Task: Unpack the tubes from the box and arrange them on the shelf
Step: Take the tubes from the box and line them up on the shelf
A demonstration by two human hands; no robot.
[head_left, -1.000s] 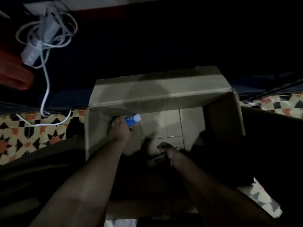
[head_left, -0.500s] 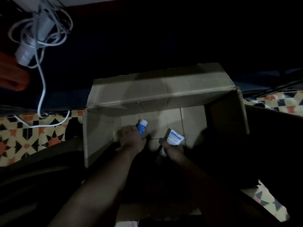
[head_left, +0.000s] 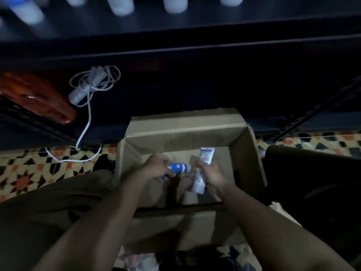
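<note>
Dark metal shelf (head_left: 195, 45) spans the far side of the view; a row of pale, blurred tubes (head_left: 174, 3) stands along its upper board, details not legible. On a lower board at the left lie an orange, glossy, elongated object (head_left: 39, 96) and a coiled white cable with plug (head_left: 91, 83), one strand of which hangs down to the patterned tile floor (head_left: 29, 169).

Open brown cardboard box (head_left: 185, 133) sits on the floor, its far flap against the foot of the shelf and its near flap folded out toward the person.

Both hands are inside the box opening, near its middle and close together. Left hand (head_left: 158, 167) is curled round a blue tube with white cap (head_left: 178, 168), held roughly level, cap end pointing toward the right hand. Right hand (head_left: 210, 174) grips a white tube with blue printing (head_left: 205, 157) about its middle, held nearly upright, flat crimped end pointing toward the far wall of the box, lower end protruding beneath the fingers. The two tubes are just beside each other; contact cannot be determined.
</note>
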